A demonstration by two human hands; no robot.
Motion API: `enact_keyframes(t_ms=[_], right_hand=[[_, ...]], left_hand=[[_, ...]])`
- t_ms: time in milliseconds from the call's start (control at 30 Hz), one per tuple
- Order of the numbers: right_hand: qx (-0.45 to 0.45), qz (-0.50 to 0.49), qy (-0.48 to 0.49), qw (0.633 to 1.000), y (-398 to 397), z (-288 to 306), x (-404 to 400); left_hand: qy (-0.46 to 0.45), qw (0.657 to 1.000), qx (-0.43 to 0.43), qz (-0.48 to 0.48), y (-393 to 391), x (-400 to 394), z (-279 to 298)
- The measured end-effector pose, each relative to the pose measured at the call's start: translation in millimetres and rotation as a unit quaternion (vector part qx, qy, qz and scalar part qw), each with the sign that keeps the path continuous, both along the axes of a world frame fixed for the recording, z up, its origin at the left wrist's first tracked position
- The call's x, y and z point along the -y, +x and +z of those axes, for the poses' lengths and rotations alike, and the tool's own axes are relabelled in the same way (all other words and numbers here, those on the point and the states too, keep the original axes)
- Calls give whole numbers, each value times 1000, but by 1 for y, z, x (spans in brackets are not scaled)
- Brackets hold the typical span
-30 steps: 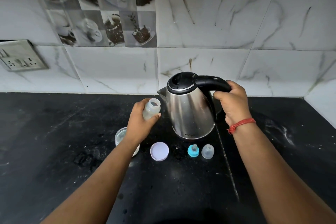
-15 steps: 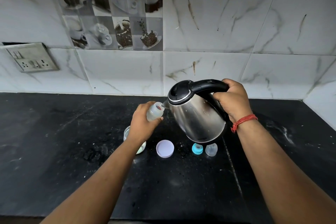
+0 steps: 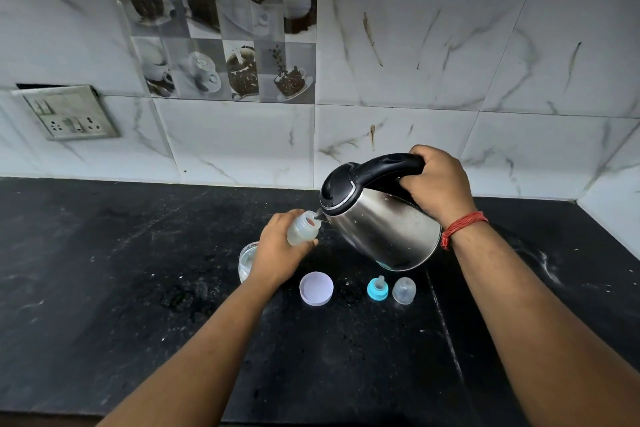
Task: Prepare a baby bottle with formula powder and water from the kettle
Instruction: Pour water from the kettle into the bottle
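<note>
My left hand (image 3: 277, 250) grips a small clear baby bottle (image 3: 303, 229), tilted with its open mouth toward the right. The steel kettle (image 3: 381, 222) with a black lid and handle is lifted off the counter and tipped left, its spout at the bottle's mouth. My right hand (image 3: 438, 184) is closed round the kettle's handle. On the black counter below lie a blue teat ring (image 3: 377, 289), a clear bottle cap (image 3: 404, 290) and a white round lid (image 3: 316, 288).
A clear jar (image 3: 246, 262) stands on the black counter (image 3: 104, 270), partly hidden behind my left wrist. A marble-tiled wall runs along the back, with a socket plate (image 3: 69, 114) at the left. White specks are scattered over the counter.
The kettle rose off the counter and tipped further left, bringing its spout to the bottle's mouth. My left hand tilted the bottle toward it.
</note>
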State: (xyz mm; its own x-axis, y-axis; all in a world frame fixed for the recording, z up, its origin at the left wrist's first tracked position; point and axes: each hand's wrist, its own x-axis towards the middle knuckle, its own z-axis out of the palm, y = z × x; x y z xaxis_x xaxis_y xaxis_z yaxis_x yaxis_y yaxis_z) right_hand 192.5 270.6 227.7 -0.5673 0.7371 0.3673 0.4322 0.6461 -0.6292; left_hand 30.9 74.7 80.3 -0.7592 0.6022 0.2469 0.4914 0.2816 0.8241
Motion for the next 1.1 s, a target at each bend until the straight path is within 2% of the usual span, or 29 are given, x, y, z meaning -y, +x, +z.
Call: enact_keyframes(t_ms=[133, 700, 1100], right_hand=[[23, 9, 39, 999, -3, 8, -1], [53, 34, 102, 993, -16, 33, -4], [62, 40, 118, 990, -26, 40, -6]], left_hand=[[0, 1000, 3, -4, 1, -2, -2], [-2, 1000, -14, -8, -9, -11, 3], [-7, 1000, -20, -6, -16, -14, 4]])
